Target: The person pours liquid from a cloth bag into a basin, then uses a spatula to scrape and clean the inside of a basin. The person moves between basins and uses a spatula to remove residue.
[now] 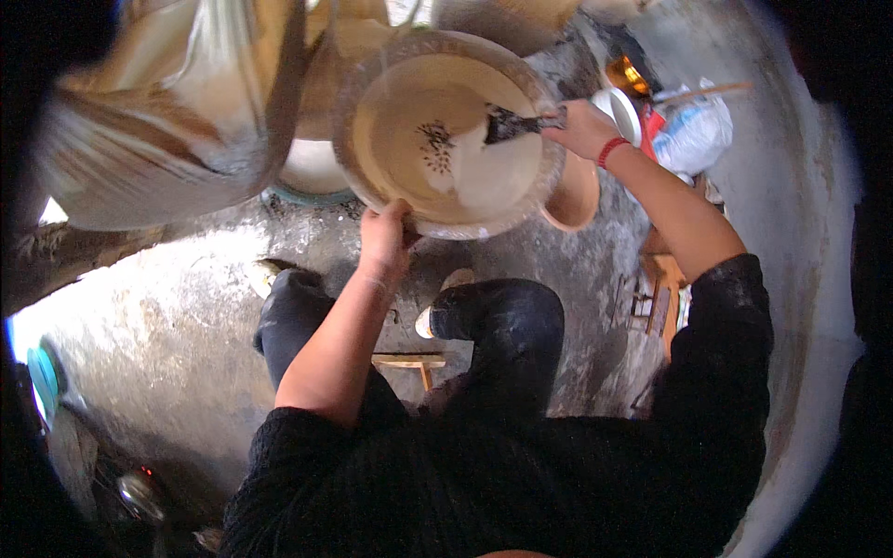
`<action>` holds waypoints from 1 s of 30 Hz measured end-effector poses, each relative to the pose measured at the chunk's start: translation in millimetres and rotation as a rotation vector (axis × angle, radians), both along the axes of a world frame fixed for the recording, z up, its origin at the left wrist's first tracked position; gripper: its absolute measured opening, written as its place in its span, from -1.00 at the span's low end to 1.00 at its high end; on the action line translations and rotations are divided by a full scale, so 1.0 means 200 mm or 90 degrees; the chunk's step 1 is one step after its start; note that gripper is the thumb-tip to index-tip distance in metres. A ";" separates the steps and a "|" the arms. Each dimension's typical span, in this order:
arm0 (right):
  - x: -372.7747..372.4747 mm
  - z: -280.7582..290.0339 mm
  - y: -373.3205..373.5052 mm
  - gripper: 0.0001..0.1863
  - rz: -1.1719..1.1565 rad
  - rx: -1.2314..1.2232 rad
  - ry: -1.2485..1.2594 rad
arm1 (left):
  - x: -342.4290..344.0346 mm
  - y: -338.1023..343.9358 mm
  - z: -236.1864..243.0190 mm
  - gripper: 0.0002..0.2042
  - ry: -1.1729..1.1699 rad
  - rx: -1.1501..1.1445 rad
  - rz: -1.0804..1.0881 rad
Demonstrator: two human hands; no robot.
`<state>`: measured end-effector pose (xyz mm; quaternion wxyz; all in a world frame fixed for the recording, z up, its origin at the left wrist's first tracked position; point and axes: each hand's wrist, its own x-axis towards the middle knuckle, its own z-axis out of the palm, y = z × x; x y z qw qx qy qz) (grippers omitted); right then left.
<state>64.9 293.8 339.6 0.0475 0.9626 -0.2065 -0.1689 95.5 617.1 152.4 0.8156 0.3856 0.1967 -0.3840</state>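
A large round basin [349,126] is tilted toward me, its pale inside showing a cluster of dark specks [435,146] near the middle. My left hand [384,237] is closed on its near rim, thumb over the edge. In my right hand [586,130], which has a red cord bracelet at the wrist, is a dark flat wide-ended tool [507,124], like a brush or scraper. Its broad end lies over the basin's inside on the right; whether it touches the surface I cannot tell. My fingers partly hide its handle.
A sagging cloth [186,130] hangs at the upper left, beside a tub of pale stuff [318,172]. Right of the basin are a tan pot [572,195], a white bowl [618,113] and a plastic bag [693,135]. A small wooden stool [409,361] stands between my legs.
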 end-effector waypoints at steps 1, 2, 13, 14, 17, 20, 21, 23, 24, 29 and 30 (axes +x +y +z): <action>-0.04 -0.01 0.00 -0.61 0.028 0.002 -0.016 | 0.00 0.00 0.00 -0.85 -0.019 0.005 -0.028; -0.05 -0.02 0.02 -0.61 0.029 -0.010 -0.011 | 0.01 0.01 0.00 -0.86 -0.031 0.017 -0.041; 0.23 0.31 0.05 -0.76 0.417 -0.300 0.110 | 0.04 0.02 0.01 -0.83 -0.032 0.033 -0.049; 0.25 0.31 0.06 -0.76 0.430 -0.322 0.153 | 0.04 0.02 0.01 -0.83 -0.020 0.023 -0.052; 0.26 0.24 0.11 -0.75 0.430 -0.300 0.168 | 0.04 0.02 -0.01 -0.83 -0.045 0.019 -0.024; 0.27 0.18 0.15 -0.69 0.387 -0.267 0.199 | 0.04 0.02 -0.01 -0.83 -0.063 0.023 -0.001; 0.27 0.17 0.15 -0.69 0.361 -0.252 0.205 | 0.03 0.03 0.00 -0.82 -0.064 0.021 0.009; 0.26 0.17 0.15 -0.68 0.318 -0.183 0.177 | 0.03 0.03 0.00 -0.80 -0.063 0.013 0.008; 0.24 0.17 0.14 -0.68 0.284 -0.175 0.170 | 0.03 0.04 0.01 -0.78 -0.068 -0.004 0.018; 0.05 0.12 0.12 -0.64 0.192 -0.051 0.156 | 0.02 0.03 0.02 -0.71 -0.063 0.012 0.026; 0.01 0.08 0.13 -0.62 0.184 -0.038 0.125 | 0.01 0.02 0.02 -0.70 -0.074 0.009 0.035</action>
